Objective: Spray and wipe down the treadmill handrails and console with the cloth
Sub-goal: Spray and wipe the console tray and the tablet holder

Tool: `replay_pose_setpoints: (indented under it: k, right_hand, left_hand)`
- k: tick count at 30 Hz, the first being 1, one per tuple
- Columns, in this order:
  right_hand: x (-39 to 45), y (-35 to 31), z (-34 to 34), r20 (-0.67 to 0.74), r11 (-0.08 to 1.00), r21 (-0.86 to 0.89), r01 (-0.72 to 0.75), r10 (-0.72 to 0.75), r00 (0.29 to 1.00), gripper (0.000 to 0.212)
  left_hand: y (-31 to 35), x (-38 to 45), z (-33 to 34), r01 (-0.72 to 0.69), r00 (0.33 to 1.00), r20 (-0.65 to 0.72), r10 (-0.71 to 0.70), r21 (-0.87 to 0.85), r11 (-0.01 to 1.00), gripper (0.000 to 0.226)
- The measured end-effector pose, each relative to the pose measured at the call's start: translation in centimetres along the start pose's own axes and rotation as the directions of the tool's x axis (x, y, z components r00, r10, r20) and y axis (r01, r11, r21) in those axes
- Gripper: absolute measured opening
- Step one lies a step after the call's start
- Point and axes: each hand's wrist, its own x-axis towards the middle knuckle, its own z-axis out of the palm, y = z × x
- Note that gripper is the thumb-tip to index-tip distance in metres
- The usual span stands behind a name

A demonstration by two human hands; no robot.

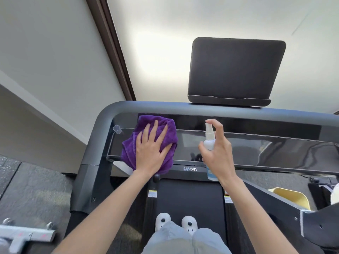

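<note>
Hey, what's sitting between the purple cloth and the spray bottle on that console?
Nothing. In the head view, only bare glossy black console shows between the purple cloth under the left hand and the spray bottle in the right hand.

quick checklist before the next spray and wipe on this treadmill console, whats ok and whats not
1. Spray bottle held firmly in the right hand: ok, fingers wrap it.
2. Finger on the pump: ok, index finger sits on top of the nozzle.
3. Nozzle aimed at the console panel: cannot tell, the opening is too small to read.
4. Purple cloth ready on the console: ok, the left hand presses it flat at the left end.
5. Cloth out of the spray path: ok, it lies left of the bottle, apart from it.
6. Handrail wiped: cannot tell.
</note>
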Motion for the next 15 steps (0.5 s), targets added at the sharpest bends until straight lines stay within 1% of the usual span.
replay_pose_setpoints:
  k: [3,5,8,10,11,12,13,15]
  right_hand:
    - [-0.5,0.3,0.6,0.015,1.0,-0.004,-0.028,0.028,1.0,0.064]
    - [-0.6,0.3,0.8,0.015,0.999,-0.023,-0.037,0.038,0.999,0.063]
    - [-0.4,0.3,0.4,-0.005,0.998,-0.034,-0.06,0.06,0.998,0.062]
    - [-0.3,0.4,0.0,-0.026,0.996,-0.02,-0.087,0.087,0.996,0.061]
    - [-0.3,0.4,-0.1,-0.041,0.995,-0.011,-0.094,0.094,0.995,0.061]
    - [-0.5,0.4,-0.3,-0.057,0.995,-0.004,-0.099,0.099,0.994,0.062]
    - [-0.6,0.4,-0.3,-0.066,0.995,0.0,-0.097,0.097,0.993,0.062]
    - [-0.8,0.6,-0.4,-0.064,0.996,0.006,-0.088,0.088,0.994,0.062]
  left_hand:
    - [-0.9,0.4,0.0,-0.059,0.998,0.015,0.059,-0.034,0.998,0.062]
    - [-2.3,1.8,-0.4,-0.042,0.999,0.031,0.043,-0.037,0.998,0.061]
    - [-2.2,3.5,-0.4,0.083,0.997,0.006,-0.083,-0.025,0.996,0.066]
    - [-0.4,3.8,0.0,0.176,0.984,-0.025,-0.176,0.0,0.984,0.067]
    - [0.6,3.7,0.2,0.195,0.98,-0.037,-0.194,0.01,0.981,0.066]
    - [1.8,3.6,0.4,0.176,0.984,-0.036,-0.175,0.018,0.984,0.065]
    - [2.8,3.5,0.6,0.12,0.993,-0.023,-0.12,0.021,0.993,0.065]
    - [4.7,2.8,1.1,-0.045,0.999,0.016,0.045,0.004,0.999,0.063]
